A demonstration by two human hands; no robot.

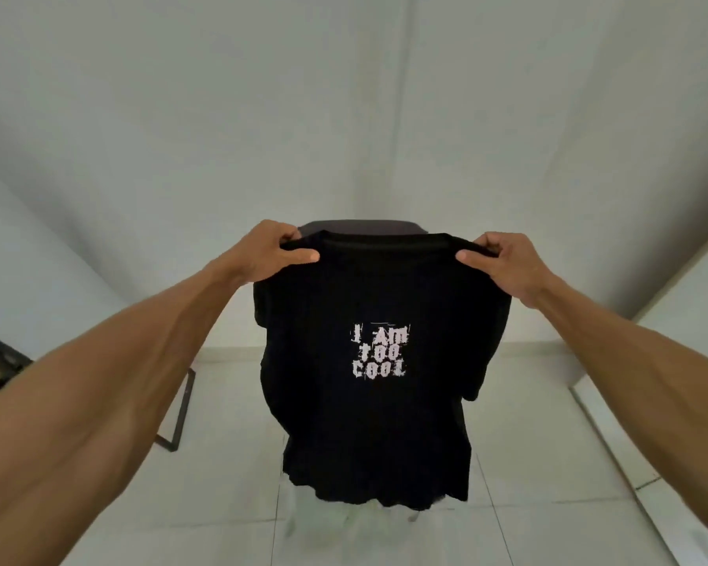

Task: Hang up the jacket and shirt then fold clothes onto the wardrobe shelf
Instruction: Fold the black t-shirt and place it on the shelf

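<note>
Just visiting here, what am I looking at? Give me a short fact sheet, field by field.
Item: black T-shirt, held up in the air, hanging spread out
Print: white words, I AM TOO COOL
Left hand: pinches one shoulder of the shirt
Right hand: pinches the other shoulder
Behind: dark object, mostly hidden
Floor: pale tiles

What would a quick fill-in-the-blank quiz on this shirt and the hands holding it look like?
1. The left hand and the right hand hold the T-shirt up by its two ____.
2. The T-shirt's fabric is ____ in colour.
3. The white print reads I AM TOO ____.
Missing words: shoulders; black; COOL.
</note>
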